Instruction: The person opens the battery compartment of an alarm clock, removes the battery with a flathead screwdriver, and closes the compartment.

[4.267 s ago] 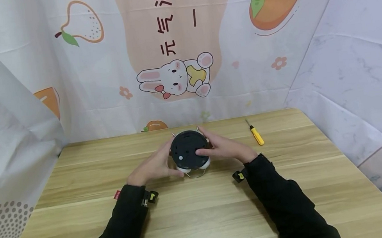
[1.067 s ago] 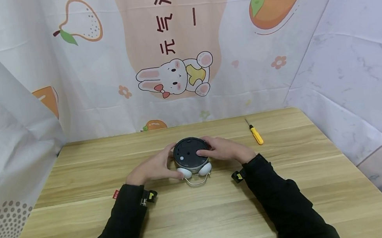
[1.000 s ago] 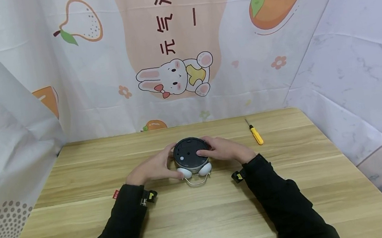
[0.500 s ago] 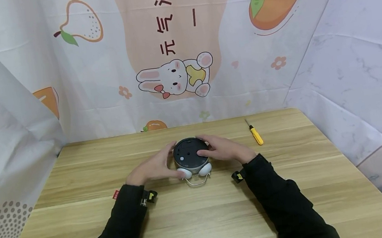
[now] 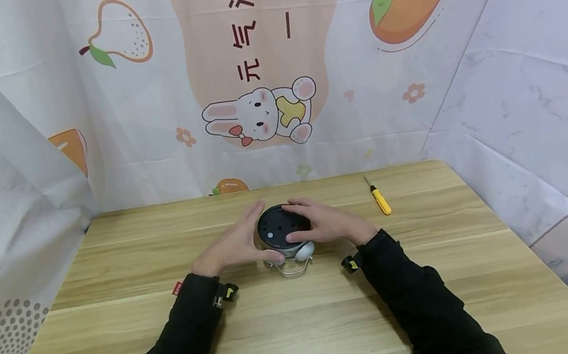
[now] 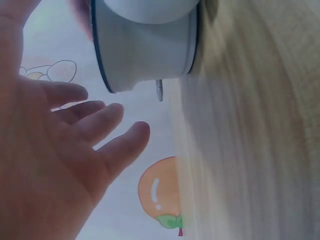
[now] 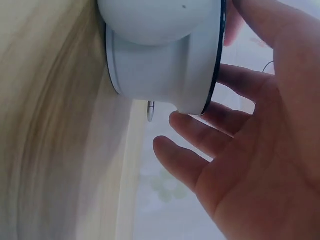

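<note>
A twin-bell alarm clock lies face down on the table, its black back turned up. Its white bells and wire handle point toward me. In the left wrist view, the pale side of the clock and one short metal foot show. My left hand is spread at the clock's left, fingers loosely extended and apart from the casing. My right hand reaches over the right part of the back. In the right wrist view, its fingertips lie at the back's rim, loosely bent. The clock's face is hidden.
A screwdriver with a yellow handle lies at the back right of the wooden table. Behind the table hangs a printed curtain. Light cloth also hangs at both sides.
The clock was tilted up earlier and now lies flatter, slightly nearer me. My left fingers have come away from its side. My right hand has moved left over the black back.
</note>
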### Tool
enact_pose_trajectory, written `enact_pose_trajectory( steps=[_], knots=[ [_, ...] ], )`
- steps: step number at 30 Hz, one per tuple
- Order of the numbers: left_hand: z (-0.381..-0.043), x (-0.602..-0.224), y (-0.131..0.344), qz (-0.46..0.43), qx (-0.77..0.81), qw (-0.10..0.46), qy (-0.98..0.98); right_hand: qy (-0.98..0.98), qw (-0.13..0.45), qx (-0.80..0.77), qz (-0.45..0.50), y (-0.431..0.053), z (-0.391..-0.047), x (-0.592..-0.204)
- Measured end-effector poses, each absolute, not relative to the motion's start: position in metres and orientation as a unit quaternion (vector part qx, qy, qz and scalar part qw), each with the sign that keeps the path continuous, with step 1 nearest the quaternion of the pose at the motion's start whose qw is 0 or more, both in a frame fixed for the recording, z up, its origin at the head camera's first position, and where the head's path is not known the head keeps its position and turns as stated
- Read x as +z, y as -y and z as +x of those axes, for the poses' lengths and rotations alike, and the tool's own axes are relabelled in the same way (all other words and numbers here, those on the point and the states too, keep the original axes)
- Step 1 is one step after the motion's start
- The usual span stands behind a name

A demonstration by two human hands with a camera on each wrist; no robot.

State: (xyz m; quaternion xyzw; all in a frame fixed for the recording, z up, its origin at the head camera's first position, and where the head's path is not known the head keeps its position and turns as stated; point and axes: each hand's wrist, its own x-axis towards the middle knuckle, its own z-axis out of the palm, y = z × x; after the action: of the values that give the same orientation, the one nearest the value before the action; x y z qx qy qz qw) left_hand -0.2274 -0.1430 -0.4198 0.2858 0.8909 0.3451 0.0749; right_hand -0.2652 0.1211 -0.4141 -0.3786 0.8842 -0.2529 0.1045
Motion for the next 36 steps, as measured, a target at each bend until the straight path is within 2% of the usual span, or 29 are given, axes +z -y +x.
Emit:
enact_pose_trajectory(
  steps=[8,19,36],
  knots=[
    [-0.229,-0.4255,0.14,0.298,0.321,0.095,-0.894,-0.882,0.133,-0.26,-0.37,-0.1224,-0.265,-0.4185],
    [-0.2284,-0.4235,0.1392,0.297,0.312,0.106,-0.896,-0.878,0.144,-0.274,-0.367,-0.1249,-0.2642,-0.4202],
    [-0.2254,-0.4197,0.1401,0.291,0.288,0.098,-0.907,-0.873,0.159,-0.283,-0.364,-0.1237,-0.2637,-0.4205]
  ],
)
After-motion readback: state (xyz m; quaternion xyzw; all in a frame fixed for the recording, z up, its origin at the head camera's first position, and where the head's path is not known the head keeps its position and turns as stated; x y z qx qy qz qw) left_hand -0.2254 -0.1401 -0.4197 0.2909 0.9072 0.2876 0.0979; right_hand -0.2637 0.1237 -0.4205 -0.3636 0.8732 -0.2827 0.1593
